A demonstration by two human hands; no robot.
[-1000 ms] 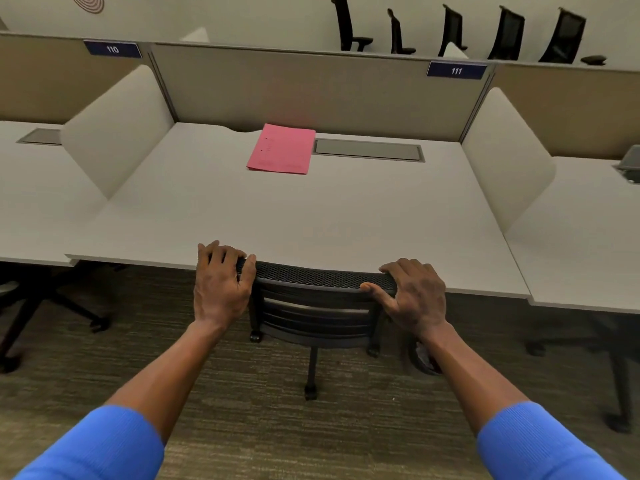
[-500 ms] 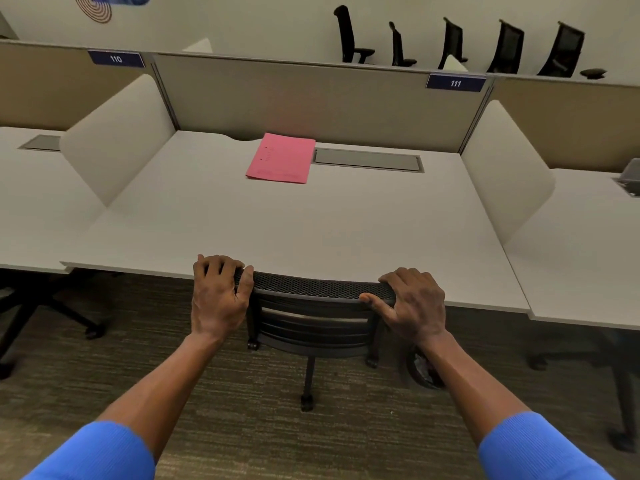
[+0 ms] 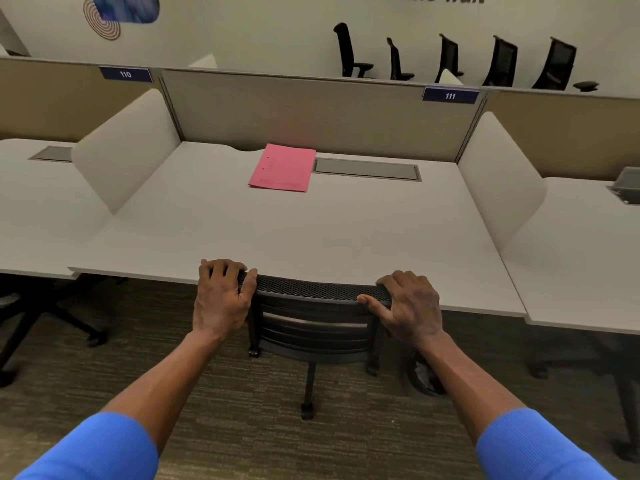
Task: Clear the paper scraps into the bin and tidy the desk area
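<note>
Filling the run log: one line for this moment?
left hand: gripping chair back | right hand: gripping chair back | chair: at desk edge | pink folder: on desk

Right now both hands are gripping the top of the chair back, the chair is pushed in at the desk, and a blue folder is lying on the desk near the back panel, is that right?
Not quite: the folder is pink, not blue, as the head view shows. The rest holds: the left hand and right hand grip the top of the chair back, the chair is pushed in at the desk, and the folder lies near the back panel.
</note>
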